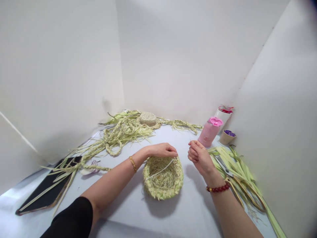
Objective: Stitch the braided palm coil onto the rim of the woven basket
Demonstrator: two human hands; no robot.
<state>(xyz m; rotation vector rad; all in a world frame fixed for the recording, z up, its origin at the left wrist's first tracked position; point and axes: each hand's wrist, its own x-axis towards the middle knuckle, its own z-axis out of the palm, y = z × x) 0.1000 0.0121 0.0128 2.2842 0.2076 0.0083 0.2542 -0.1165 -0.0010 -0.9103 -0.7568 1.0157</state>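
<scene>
We see the left hand (165,150) bent over the far edge of a round woven basket (161,194), its fingertips gripping the rim at the far right. The basket lies just below that hand on our side, tilted so its opening faces us; we cannot tell whether its base touches the table (123,211). A thin white strand (162,170) crosses the opening. The right hand (198,157) is apart from the basket, to its upper right, fingers curled tight and thumb pressed to them; we cannot make out whether it pinches anything.

Just beyond the right hand we find a pink bottle (206,136), with a small cup (224,138) of something purple near it. Scissors (228,173) lie on pale green strips (241,162) right of the right wrist. Farther off, beyond the left hand, we see plaited lengths (112,153) and a small woven hat (148,119). A dark flat panel (47,191) lies at far left.
</scene>
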